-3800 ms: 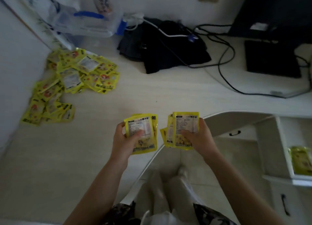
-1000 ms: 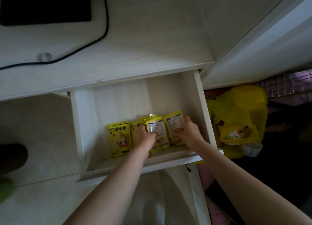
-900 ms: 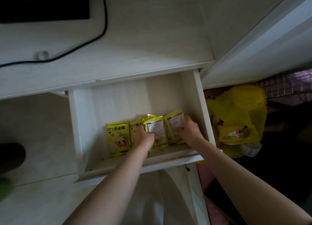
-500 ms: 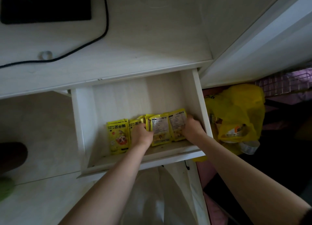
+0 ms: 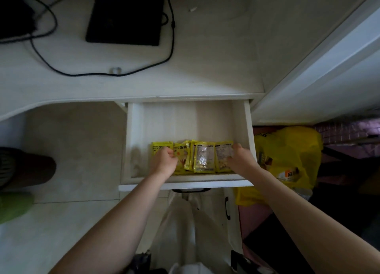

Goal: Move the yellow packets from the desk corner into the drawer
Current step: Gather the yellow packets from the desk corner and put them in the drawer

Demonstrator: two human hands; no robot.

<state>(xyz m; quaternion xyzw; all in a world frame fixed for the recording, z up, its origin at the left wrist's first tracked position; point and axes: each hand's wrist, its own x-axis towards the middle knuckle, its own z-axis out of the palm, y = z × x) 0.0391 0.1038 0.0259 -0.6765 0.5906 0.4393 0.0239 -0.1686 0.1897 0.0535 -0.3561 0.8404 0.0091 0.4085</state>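
Both hands in open drawer (image 5: 131, 142): left hand (image 5: 164, 160) curled on leftmost yellow packets (image 5: 203, 157), right hand (image 5: 239, 157) pinching rightmost packet, row lying along the near edge.

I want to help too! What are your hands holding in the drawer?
Yellow packets. The right hand pinches the rightmost packet's right edge; the left hand rests curled over the left ones, grip unclear.

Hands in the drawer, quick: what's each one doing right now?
Left hand: fingers curled, resting on the yellow packets; its grip cannot be told.
Right hand: fingers pinching the rightmost packet.
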